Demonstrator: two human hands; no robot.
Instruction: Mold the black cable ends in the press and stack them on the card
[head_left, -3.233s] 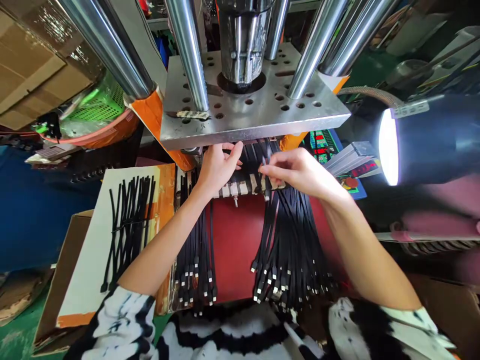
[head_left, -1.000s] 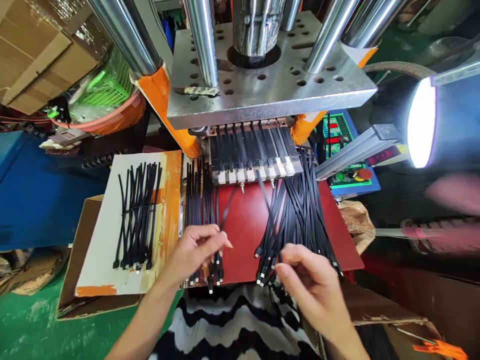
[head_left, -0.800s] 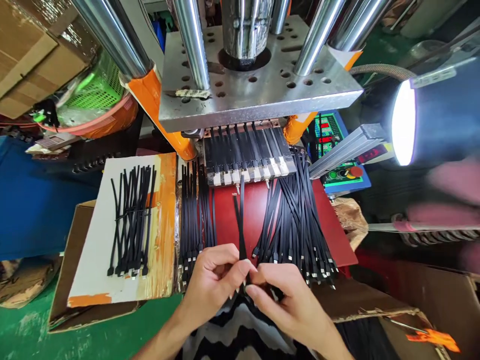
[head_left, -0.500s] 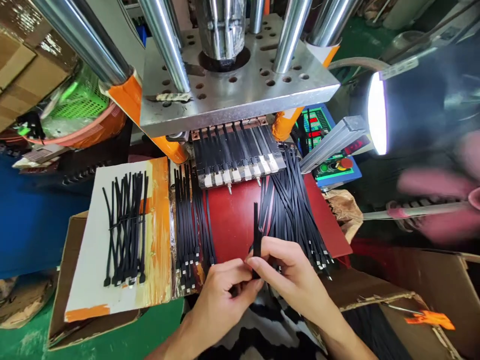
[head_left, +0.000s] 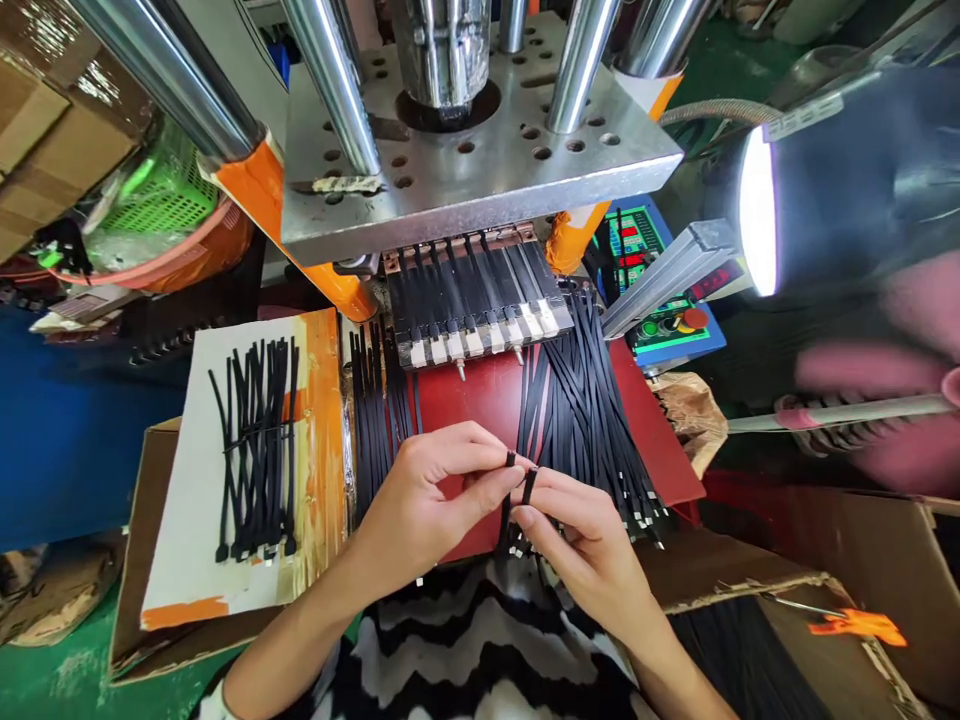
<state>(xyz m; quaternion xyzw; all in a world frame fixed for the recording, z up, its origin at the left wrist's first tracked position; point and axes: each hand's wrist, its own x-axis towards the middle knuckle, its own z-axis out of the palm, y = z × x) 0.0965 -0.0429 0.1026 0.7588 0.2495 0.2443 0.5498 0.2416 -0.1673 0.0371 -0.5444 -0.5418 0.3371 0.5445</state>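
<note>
"Black cable ends (head_left: 529,487), where are they now, please?"

"They are above the red worktop (head_left: 469,395), just in front of the person. Let us take them as the centre of the clock."

"And how are the hands?"

"The left hand (head_left: 450,490) pinches one end between thumb and finger. The right hand (head_left: 581,530) pinches another end in the same manner. Their fingertips are very near; if they touch, I cannot tell."

"What lies around?"

"At 12 o'clock is the block (head_left: 480,300), with cables side by side on it and white pieces along its near edge. Above it stands the steel plate (head_left: 480,190). At 1 to 2 o'clock spreads a loose pile (head_left: 592,410); at 10 o'clock, a second pile (head_left: 375,410). At 9 o'clock, a tied bundle (head_left: 259,450) rests on the board (head_left: 180,500)."

"And the lamp (head_left: 759,210)?"

"Farther, toward 2 o'clock, and it is lit."
</note>
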